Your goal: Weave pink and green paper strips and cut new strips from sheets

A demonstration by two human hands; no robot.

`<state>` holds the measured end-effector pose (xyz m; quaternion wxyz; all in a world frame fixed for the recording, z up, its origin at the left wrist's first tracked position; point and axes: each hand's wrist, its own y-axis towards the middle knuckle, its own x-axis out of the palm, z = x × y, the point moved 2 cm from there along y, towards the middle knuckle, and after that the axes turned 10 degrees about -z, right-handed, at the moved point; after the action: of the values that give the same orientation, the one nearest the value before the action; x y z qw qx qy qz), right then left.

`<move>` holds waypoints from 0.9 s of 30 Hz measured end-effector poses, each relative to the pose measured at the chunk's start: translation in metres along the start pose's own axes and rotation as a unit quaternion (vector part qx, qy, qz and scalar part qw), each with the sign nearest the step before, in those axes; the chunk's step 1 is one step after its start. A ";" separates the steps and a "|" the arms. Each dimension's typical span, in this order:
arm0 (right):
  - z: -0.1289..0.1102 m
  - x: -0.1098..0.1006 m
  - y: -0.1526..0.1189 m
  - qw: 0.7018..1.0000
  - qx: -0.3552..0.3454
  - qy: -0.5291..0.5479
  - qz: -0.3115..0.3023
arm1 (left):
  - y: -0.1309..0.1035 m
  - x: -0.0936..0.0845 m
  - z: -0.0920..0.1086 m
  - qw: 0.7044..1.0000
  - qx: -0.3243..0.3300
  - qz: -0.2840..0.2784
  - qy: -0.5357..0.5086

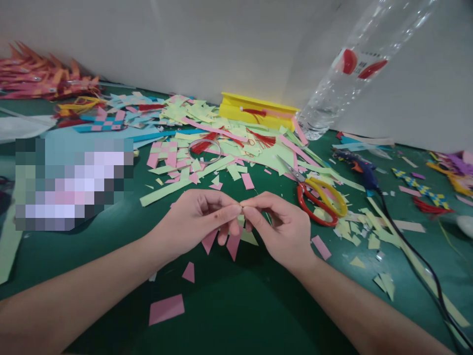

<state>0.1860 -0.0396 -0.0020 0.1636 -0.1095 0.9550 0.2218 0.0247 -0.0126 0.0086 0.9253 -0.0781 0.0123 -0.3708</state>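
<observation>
My left hand (207, 219) and my right hand (281, 224) meet at the fingertips above the green table, each with thumb and forefinger pinched together. What sits between the fingertips is too small to make out; a thin thread seems to run near my right hand. Pointed pink paper pieces (233, 246) show just below the hands, with a pale green piece (249, 237) beside them. Close to my right hand lie scissors (320, 199) with one red and one yellow handle. Behind the hands, red tassels (204, 143) and a clear ring (204, 151) rest on paper scraps.
A plastic bottle (320, 108) leans by the wall, next to a folded yellow paper (231, 109). To the right, a dark blue tool (364, 172) trails a black cable (410, 244). A blurred-out object (81, 187) lies left; a spiky red-orange paper craft (44, 76) is behind it.
</observation>
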 end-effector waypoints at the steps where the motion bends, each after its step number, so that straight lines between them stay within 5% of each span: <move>1: 0.000 0.000 0.000 1.000 -0.003 -0.007 0.000 | 0.000 0.000 0.000 1.000 -0.003 -0.001 -0.002; 27: -0.005 0.001 0.002 0.997 -0.042 -0.057 0.011 | -0.001 0.000 0.000 1.000 0.006 0.006 -0.015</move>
<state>0.1830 -0.0407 0.0027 0.2110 -0.0933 0.9351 0.2690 0.0243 -0.0132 0.0087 0.9281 -0.0779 -0.0037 -0.3641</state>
